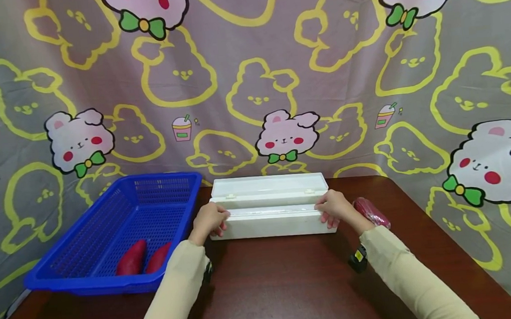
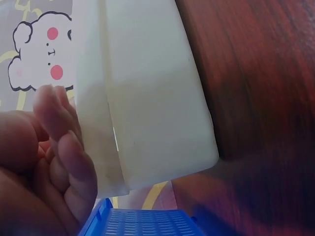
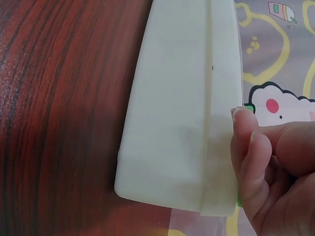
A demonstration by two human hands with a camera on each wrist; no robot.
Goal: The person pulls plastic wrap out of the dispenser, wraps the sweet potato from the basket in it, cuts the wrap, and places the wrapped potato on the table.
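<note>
A long white cling film dispenser box (image 1: 271,225) lies across the table with its lid (image 1: 268,184) raised at the back. Along its front upper edge runs a glossy strip of clear cling film (image 1: 270,211). My left hand (image 1: 209,219) pinches the film at the left end of the box, fingers curled. At the opposite end, my right hand (image 1: 337,207) pinches it the same way. Both wrist views show curled fingers right beside the box's white front (image 2: 152,98), whose rounded corner (image 3: 130,184) appears near the right hand.
A blue plastic basket (image 1: 60,285) stands on the left, with two red sweet potatoes (image 1: 131,259) at its near end. Behind the right wrist lies a red, oblong item in shiny wrap (image 1: 371,212). A patterned curtain (image 1: 340,87) hangs behind the brown table (image 1: 283,287).
</note>
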